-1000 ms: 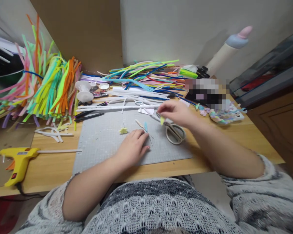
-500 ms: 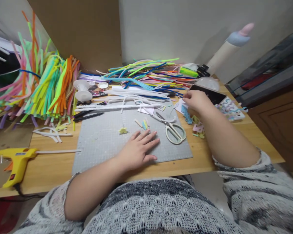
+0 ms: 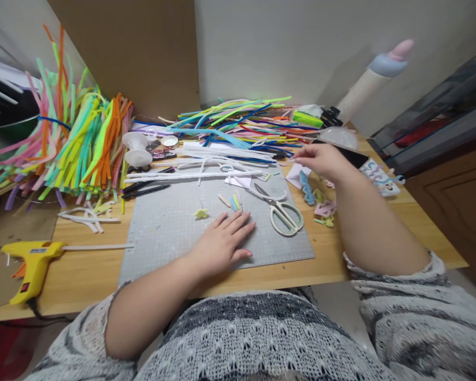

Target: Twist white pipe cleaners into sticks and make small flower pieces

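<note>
My left hand (image 3: 224, 241) lies flat on the grey cutting mat (image 3: 174, 238), fingers spread and holding nothing. Just beyond its fingertips are short pipe cleaner pieces (image 3: 235, 202) in pale, yellow and blue. A small yellow flower shape (image 3: 201, 213) rests to their left. My right hand (image 3: 321, 160) is over the table's right side, thumb and fingertips pinched together above a small white paper (image 3: 297, 175); what is between them is too small to make out. Below that hand sit a blue bent pipe cleaner (image 3: 307, 189) and yellow and pink ones (image 3: 324, 209).
White-handled scissors (image 3: 285, 217) lie on the mat's right, blades partly apart. White pipe cleaners (image 3: 194, 175) cross its back edge. A yellow glue gun (image 3: 35, 259) is at the left, below bundled coloured pipe cleaners (image 3: 75, 143). More (image 3: 238, 121) are heaped along the wall.
My right hand has shifted slightly left over the white paper, and more of the paper shows. My left hand remains flat on the mat. The view has shifted a little.
</note>
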Demonstrator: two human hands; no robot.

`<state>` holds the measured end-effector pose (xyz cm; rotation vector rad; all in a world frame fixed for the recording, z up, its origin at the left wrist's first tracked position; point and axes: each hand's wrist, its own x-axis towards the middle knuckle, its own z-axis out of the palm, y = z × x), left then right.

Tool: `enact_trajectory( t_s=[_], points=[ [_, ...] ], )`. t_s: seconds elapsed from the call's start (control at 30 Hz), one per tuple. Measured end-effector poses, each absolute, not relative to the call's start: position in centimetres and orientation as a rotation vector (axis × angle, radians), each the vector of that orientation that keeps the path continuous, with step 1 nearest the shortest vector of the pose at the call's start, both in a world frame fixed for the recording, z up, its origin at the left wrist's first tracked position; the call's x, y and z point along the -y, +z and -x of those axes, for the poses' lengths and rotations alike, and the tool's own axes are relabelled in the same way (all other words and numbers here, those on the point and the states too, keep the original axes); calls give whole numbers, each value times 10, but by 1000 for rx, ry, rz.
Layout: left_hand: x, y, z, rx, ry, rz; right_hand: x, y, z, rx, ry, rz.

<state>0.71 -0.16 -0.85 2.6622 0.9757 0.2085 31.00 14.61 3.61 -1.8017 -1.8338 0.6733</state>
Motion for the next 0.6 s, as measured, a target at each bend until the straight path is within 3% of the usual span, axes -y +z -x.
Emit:
enact_trajectory(
  t_s=[0.1,0.2,0.27,0.4,0.6],
  points=[
    [2,-5,-7,-1019,248,-2649,-132,63,-294,1891,817,1581],
    [0,-1,-8,-1133,338,-2563,-113,69,-260,2355,1127,1271],
    [-1,1,-7,-1190,413,-2483,-102,62,-235,2602,1147,1165],
    [-3,1,-3,-1196,503,-2414,-92,44,-216,2503,663,1338],
    [-3,2,-1,-1173,529,-2413,-108,47,-305,1964,124,2103]
  ],
)
